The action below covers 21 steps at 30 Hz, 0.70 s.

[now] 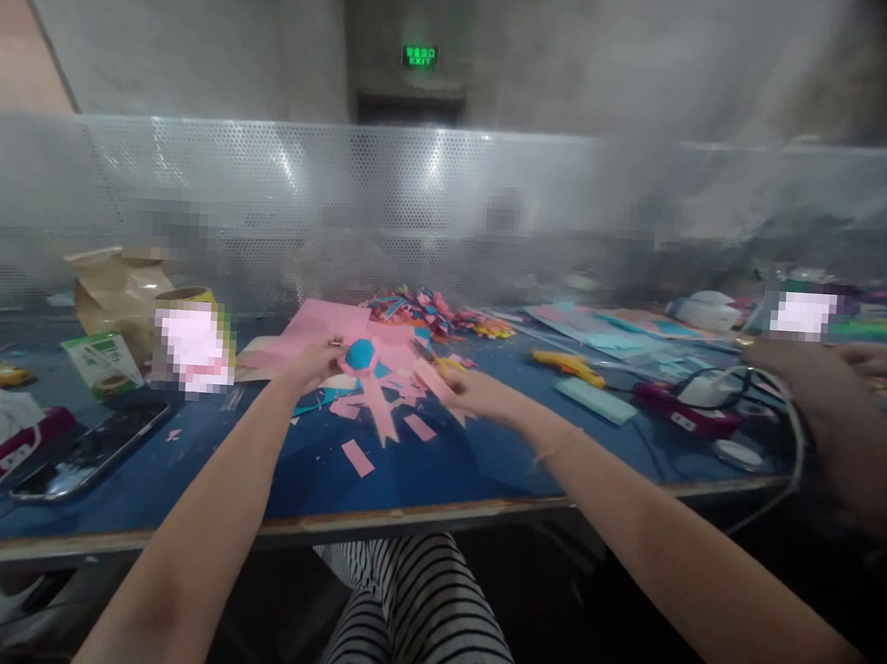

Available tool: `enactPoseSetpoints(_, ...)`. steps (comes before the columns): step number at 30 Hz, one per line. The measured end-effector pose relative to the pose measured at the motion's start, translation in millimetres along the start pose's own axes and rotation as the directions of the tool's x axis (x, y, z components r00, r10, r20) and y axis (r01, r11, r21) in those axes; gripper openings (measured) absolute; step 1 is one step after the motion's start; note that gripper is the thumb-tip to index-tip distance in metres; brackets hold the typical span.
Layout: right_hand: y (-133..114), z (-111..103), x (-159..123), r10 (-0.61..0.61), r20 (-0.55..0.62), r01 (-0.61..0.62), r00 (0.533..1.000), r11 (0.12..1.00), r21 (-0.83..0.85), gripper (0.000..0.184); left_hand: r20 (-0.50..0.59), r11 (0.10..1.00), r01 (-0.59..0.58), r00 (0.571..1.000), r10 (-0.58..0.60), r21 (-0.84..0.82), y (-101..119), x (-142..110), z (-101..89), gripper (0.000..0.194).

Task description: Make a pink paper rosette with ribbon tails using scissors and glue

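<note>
My left hand [323, 358] has its fingers closed at the edge of a paper rosette [361, 355], which has a blue centre and pink around it. A pink paper tail with a notched end [380, 413] hangs from it toward me. In my right hand [477, 392] are small scissors [449, 363] with yellow handles, their dark blades pointing to the rosette. A pink paper strip [433, 379] lies against the right fingers; whether they grip it too I cannot tell. Loose pink paper pieces [358, 458] lie below the hands.
Behind the hands are pink sheets [324, 323] and a heap of coloured scraps [430, 311]. A yellow glue gun [571, 367] and power strip [683, 412] lie right, a phone [95, 451] left. Another person's arm [836, 416] reaches in at right. A perforated screen [399, 189] stands behind.
</note>
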State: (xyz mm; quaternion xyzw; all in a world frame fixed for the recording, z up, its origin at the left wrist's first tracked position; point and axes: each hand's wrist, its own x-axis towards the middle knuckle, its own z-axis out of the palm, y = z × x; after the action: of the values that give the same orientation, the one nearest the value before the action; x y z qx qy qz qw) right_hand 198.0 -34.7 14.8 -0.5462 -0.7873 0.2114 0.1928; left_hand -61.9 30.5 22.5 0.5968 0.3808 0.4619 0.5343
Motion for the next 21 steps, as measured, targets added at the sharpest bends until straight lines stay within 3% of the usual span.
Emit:
enactPoseSetpoints(3, 3.0, -3.6, 16.3, 0.036, -0.125, 0.011, 0.992, 0.933, 0.36, 0.017, -0.007, 0.999, -0.009, 1.0, 0.009, -0.046, 9.8, -2.0, 4.9, 0.016)
enactPoseSetpoints(6, 4.7, -5.8, 38.4, 0.053, -0.197, 0.086, 0.979, 0.767, 0.635, 0.02, 0.006, 0.996, -0.018, 1.0, 0.018, -0.084, 16.8, 1.9, 13.2, 0.018)
enactPoseSetpoints(10, 4.5, -1.4, 65.5, 0.022, -0.216, 0.175, 0.976, 0.516, 0.839, 0.034, 0.041, 0.996, -0.031, 0.999, 0.035, -0.086, 15.9, 10.1, 25.2, 0.025)
enactPoseSetpoints(12, 4.9, 6.9, 71.9, 0.01, -0.2, 0.176, 0.98, 0.436, 0.883, 0.045, 0.012, 0.995, -0.063, 0.998, 0.064, -0.078, 11.3, 11.9, 29.3, 0.029)
enactPoseSetpoints(16, 7.9, 30.4, 70.3, -0.069, -0.058, 0.082, 0.996, 0.429, 0.9, 0.056, -0.057, 0.989, -0.146, 0.988, 0.145, -0.014, 0.8, 12.1, 29.6, 0.031)
enactPoseSetpoints(18, 8.1, 39.8, 67.2, -0.068, -0.014, 0.045, 0.998, 0.473, 0.88, 0.052, -0.09, 0.982, -0.187, 0.978, 0.187, 0.008, -2.7, 12.6, 26.9, 0.034)
enactPoseSetpoints(21, 5.3, 47.0, 64.7, -0.024, -0.042, 0.048, 0.999, 0.566, 0.823, 0.04, -0.152, 0.973, -0.228, 0.961, 0.231, 0.04, -5.3, 13.5, 23.9, 0.039)
